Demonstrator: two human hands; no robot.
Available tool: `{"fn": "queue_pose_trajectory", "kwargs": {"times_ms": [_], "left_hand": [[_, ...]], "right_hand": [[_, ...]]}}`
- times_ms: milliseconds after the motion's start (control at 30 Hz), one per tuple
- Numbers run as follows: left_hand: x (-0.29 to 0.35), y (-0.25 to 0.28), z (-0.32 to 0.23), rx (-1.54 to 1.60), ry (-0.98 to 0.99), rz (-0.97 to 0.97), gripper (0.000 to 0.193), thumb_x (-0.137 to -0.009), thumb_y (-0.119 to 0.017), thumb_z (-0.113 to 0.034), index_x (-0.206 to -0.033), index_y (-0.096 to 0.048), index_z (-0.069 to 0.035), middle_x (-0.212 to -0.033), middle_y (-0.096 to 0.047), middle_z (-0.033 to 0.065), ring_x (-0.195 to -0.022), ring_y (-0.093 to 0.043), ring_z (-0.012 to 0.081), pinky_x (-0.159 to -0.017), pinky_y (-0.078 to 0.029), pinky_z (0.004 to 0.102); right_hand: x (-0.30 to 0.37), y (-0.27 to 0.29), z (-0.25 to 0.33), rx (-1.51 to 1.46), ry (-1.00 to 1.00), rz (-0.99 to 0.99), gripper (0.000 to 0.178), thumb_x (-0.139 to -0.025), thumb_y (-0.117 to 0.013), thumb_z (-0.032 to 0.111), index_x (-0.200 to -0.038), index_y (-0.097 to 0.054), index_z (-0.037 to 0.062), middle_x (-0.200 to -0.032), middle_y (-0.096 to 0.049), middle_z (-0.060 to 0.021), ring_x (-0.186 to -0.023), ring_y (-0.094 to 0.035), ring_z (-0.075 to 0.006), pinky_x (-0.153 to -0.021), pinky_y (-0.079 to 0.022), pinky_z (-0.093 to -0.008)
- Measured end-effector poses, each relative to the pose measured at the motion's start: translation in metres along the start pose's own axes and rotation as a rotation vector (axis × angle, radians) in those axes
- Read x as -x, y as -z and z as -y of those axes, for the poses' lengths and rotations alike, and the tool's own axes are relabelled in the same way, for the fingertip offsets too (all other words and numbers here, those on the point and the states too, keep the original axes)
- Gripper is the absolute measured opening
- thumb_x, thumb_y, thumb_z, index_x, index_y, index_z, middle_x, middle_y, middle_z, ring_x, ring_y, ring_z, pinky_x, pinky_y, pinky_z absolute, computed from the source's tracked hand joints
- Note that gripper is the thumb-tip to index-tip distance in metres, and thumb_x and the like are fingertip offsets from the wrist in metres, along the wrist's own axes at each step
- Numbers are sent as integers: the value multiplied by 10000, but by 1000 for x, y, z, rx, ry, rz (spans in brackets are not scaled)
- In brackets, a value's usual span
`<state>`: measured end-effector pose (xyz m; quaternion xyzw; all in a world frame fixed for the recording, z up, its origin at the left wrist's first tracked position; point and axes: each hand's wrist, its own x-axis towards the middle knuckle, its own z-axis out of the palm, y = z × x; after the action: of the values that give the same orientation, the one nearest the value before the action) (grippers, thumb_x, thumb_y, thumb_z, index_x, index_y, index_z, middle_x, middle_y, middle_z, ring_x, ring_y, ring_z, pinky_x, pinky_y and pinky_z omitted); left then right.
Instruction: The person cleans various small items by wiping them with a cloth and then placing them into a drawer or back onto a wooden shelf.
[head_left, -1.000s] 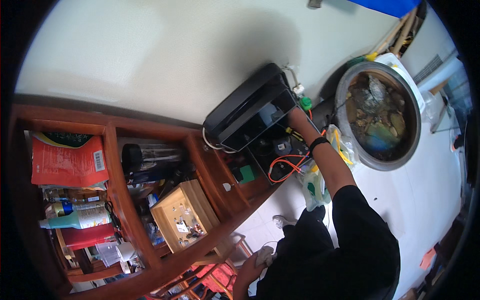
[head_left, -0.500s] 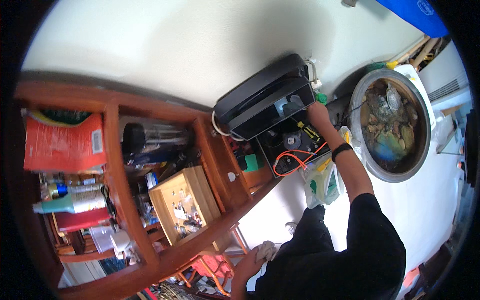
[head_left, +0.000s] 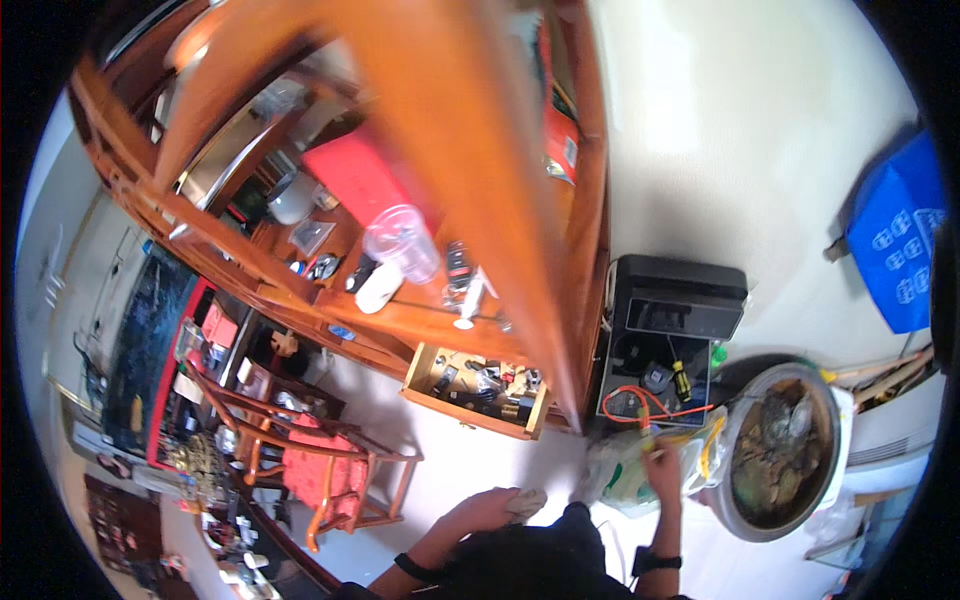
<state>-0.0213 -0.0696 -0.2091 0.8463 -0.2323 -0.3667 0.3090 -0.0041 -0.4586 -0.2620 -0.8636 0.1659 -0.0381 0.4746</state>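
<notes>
My left hand (head_left: pixel 490 508) is closed around a crumpled grey-beige cloth (head_left: pixel 525 505), low in front of my body. My right hand (head_left: pixel 662 470) is over the pale plastic bags (head_left: pixel 615 470), fingers drawn together at a small yellow piece that blur keeps me from naming. Just beyond it, a looped orange cord (head_left: pixel 645 398) lies across the front of a black printer-like machine (head_left: pixel 690 290). A yellow-and-black screwdriver (head_left: pixel 682 382) rests on that machine.
A wooden cabinet (head_left: pixel 500 200) stands at left, its drawer (head_left: pixel 470 425) pulled out with small parts inside. To the right is a round basin (head_left: pixel 735 470) holding stones. A wooden chair (head_left: pixel 325 470) with red cushion stands left; a blue bag (head_left: pixel 895 245) is at far right.
My right hand has drawn back from the machine's panel to above the plastic bags. The view has swung left, bringing in more of the cabinet and the room. My left hand still holds the cloth.
</notes>
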Motion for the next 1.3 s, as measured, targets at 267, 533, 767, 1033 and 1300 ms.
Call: {"fn": "queue_pose_trajectory", "kwargs": {"times_ms": [267, 533, 767, 1033, 1300], "left_hand": [[25, 28, 37, -56, -68, 63, 454, -931, -519, -194, -1378, -474, -132, -1395, -493, 101, -1207, -522, 275, -1041, -384, 369], [89, 57, 106, -33, -157, -76, 479, -864, -589, -265, -1293, -492, -76, -1237, -563, 178, -1128, -547, 328, -962, -422, 397], [152, 85, 151, 32, -117, -196, 584, -803, -637, -314, -1270, -494, 6, -1178, -594, 229, -1088, -573, 372, -948, -442, 413], [183, 109, 161, 5, -74, -235, 560, -889, -585, -251, -1408, -421, -120, -1337, -508, 195, -1138, -543, 355, -983, -420, 401], [211, 129, 159, 336, -19, -363, 504, -779, -613, -210, -1233, -525, -8, -1126, -609, 248, -1071, -574, 383, -923, -452, 414]], "right_hand": [[63, -26, 265, 1, 676, 448, 300, -832, -691, 178, -1099, -644, 51, -1059, -627, -150, -929, -624, -319, -789, -507, -364], [92, -73, 444, 100, 936, 246, 352, -826, -680, 135, -1169, -613, 97, -980, -626, -148, -878, -619, -349, -736, -509, -407], [101, -156, 505, -5, 810, 344, 306, -850, -681, 120, -1115, -539, 64, -773, -593, -102, -580, -548, -197, -548, -442, -309], [-6, -265, 605, -306, 908, 233, 156, -905, -584, 99, -1058, -590, 69, -672, -534, -24, -606, -496, -66, -534, -399, -257], [-93, -300, 672, 223, 638, -150, 307, -869, -535, 286, -1069, -637, 75, -970, -667, -217, -955, -634, -377, -835, -499, -479]]}}
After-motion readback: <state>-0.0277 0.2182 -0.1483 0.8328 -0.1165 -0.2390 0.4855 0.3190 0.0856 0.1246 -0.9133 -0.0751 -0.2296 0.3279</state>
